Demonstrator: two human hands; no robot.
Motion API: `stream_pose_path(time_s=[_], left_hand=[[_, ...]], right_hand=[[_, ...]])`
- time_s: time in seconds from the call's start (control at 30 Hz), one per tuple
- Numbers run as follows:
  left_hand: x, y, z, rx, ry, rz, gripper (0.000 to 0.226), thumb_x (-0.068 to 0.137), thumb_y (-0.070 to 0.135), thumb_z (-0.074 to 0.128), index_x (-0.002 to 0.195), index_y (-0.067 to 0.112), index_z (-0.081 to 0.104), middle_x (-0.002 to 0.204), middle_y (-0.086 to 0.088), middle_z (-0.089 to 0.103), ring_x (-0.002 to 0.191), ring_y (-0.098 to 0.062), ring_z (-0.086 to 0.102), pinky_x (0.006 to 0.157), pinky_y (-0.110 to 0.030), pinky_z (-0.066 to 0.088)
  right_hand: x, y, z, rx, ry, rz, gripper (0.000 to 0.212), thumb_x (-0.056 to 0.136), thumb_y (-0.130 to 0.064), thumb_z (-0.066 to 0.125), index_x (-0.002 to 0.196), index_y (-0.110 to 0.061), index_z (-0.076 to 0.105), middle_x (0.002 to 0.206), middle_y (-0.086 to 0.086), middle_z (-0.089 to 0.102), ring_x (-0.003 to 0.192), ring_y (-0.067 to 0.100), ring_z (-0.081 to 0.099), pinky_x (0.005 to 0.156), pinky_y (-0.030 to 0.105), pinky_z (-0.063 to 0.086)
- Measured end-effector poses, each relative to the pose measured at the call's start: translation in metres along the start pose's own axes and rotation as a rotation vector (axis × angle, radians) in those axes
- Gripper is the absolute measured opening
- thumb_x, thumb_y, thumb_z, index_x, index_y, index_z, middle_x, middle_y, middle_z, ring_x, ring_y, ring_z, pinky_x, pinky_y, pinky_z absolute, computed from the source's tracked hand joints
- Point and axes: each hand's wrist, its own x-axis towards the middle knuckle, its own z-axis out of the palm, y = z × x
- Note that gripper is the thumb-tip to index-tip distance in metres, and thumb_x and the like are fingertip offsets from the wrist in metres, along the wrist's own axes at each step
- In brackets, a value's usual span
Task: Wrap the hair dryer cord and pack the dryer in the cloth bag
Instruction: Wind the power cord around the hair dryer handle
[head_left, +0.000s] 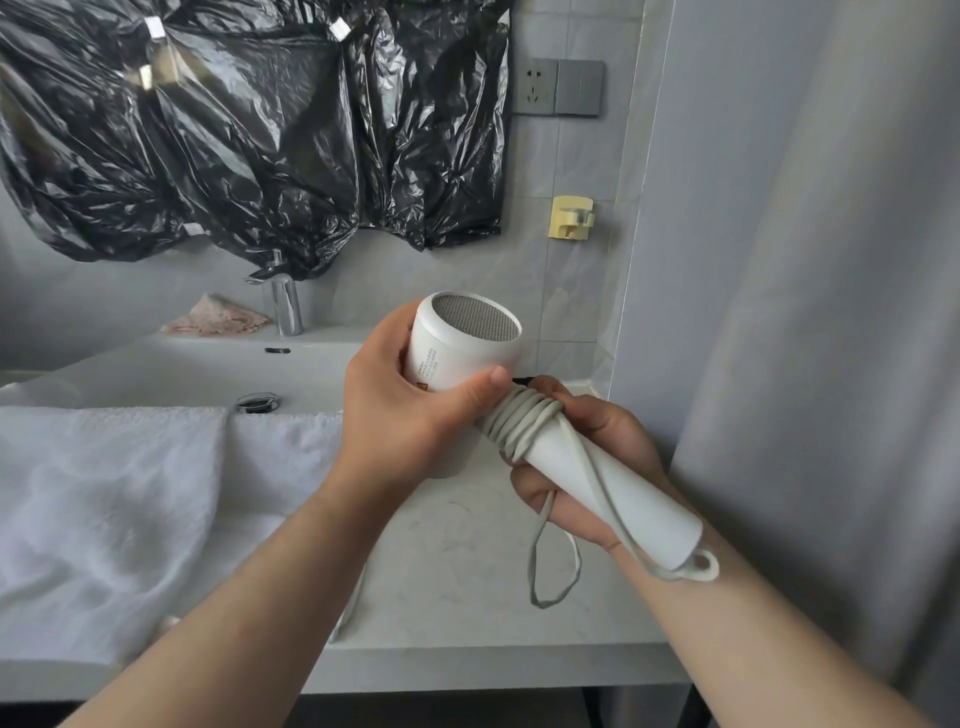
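Gripping one dryer (464, 347): left hand (408, 415), right hand (610, 439)

White plastic hair dryer (457, 358): a smooth, matt shell is shown, closed at one end by a fine grey mesh grille (475, 317) of metallic look. Pale grey cord (519, 422): smooth, rubbery, dull sheath. White terry cloth towel (104, 493): rough looped pile. Crumpled black plastic sheeting (234, 130): thin film, highly glossy, creased throughout. Cylindrical chrome tap (287, 312) and round drain ring (258, 401): polished, mirror-bright metal. White rectangular basin (156, 374): smooth, glazed. Pale grey countertop (467, 571): matt, faintly veined, stone-like. Grey wall tiles (566, 291): smooth, low sheen. Yellow plastic wall hook (570, 218): smooth, slightly glossy.
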Motion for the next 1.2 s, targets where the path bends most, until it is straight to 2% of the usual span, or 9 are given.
stream_pose_path(time_s=[0.17,0.3,0.43,0.57,0.7,0.77,0.93,1.03,1.2], left_hand=[[-0.001,0.001,0.0,-0.005,0.008,0.042,0.06,0.064,0.04,0.081,0.113,0.011,0.066,0.1,0.004,0.071,0.094,-0.012,0.068,0.079,-0.026,0.054],[-0.003,-0.002,0.003,-0.022,0.03,0.014,0.059,0.065,0.039,0.081,0.114,0.009,0.066,0.1,0.001,0.071,0.091,-0.01,0.067,0.077,-0.023,0.052],[-0.008,-0.007,0.006,-0.048,0.072,-0.051,0.058,0.063,0.042,0.079,0.112,0.013,0.066,0.097,0.003,0.071,0.086,-0.008,0.066,0.073,-0.02,0.051],[-0.008,-0.012,0.01,-0.098,0.16,-0.149,0.05,0.062,0.046,0.077,0.099,0.014,0.068,0.084,0.006,0.069,0.074,-0.007,0.062,0.065,-0.022,0.05],[-0.001,-0.016,0.01,-0.11,0.262,-0.199,0.048,0.061,0.047,0.074,0.09,0.01,0.065,0.077,0.0,0.064,0.068,-0.012,0.055,0.064,-0.035,0.048],[0.001,-0.017,0.01,-0.083,0.287,-0.208,0.048,0.061,0.048,0.077,0.091,0.011,0.066,0.08,-0.002,0.065,0.069,-0.012,0.057,0.065,-0.037,0.049],[-0.001,-0.016,0.008,0.047,0.318,-0.179,0.039,0.068,0.035,0.081,0.098,0.017,0.064,0.087,0.005,0.068,0.073,-0.006,0.061,0.065,-0.021,0.048],[-0.002,-0.013,0.007,0.11,0.317,-0.134,0.04,0.069,0.032,0.082,0.101,0.019,0.062,0.087,0.011,0.065,0.074,0.003,0.059,0.064,-0.011,0.045],[-0.001,-0.014,0.008,0.138,0.371,-0.126,0.049,0.072,0.028,0.085,0.113,0.02,0.061,0.097,0.013,0.064,0.085,0.002,0.06,0.071,-0.009,0.044]], right_hand=[[0.001,-0.002,0.001,0.01,-0.015,0.013,0.013,0.077,-0.006,0.067,0.077,-0.012,0.056,0.074,0.004,0.057,0.057,0.016,0.057,0.047,0.027,0.05],[0.002,0.007,-0.001,0.095,0.036,-0.051,0.034,0.076,-0.006,0.071,0.08,-0.019,0.04,0.074,0.003,0.053,0.052,0.014,0.052,0.04,0.023,0.041],[0.004,0.019,-0.005,0.143,0.111,-0.21,0.04,0.065,-0.007,0.082,0.081,-0.018,0.047,0.079,0.001,0.047,0.051,0.012,0.05,0.034,0.02,0.038],[0.009,0.024,0.005,0.116,0.222,-0.277,0.006,0.08,-0.019,0.068,0.08,-0.017,0.062,0.08,-0.001,0.054,0.053,0.007,0.047,0.035,0.015,0.033],[0.011,0.035,0.015,0.054,0.432,-0.329,0.008,0.083,-0.01,0.058,0.08,-0.017,0.056,0.068,-0.005,0.043,0.043,0.003,0.036,0.035,0.014,0.028],[0.013,0.04,0.019,-0.032,0.519,-0.354,0.013,0.09,-0.008,0.054,0.081,-0.017,0.056,0.068,-0.003,0.046,0.043,0.004,0.034,0.037,0.015,0.025],[0.012,0.05,0.029,-0.427,0.737,-0.459,0.02,0.098,-0.009,0.049,0.082,-0.009,0.062,0.061,0.005,0.055,0.042,0.011,0.031,0.039,0.021,0.018],[0.011,0.051,0.032,-0.642,0.784,-0.489,0.022,0.098,-0.01,0.048,0.084,-0.007,0.063,0.062,0.003,0.06,0.042,0.013,0.032,0.04,0.022,0.021],[0.016,0.053,0.036,-0.861,0.82,-0.471,0.027,0.098,-0.011,0.048,0.075,-0.009,0.061,0.059,-0.002,0.062,0.042,0.012,0.037,0.043,0.024,0.029]])
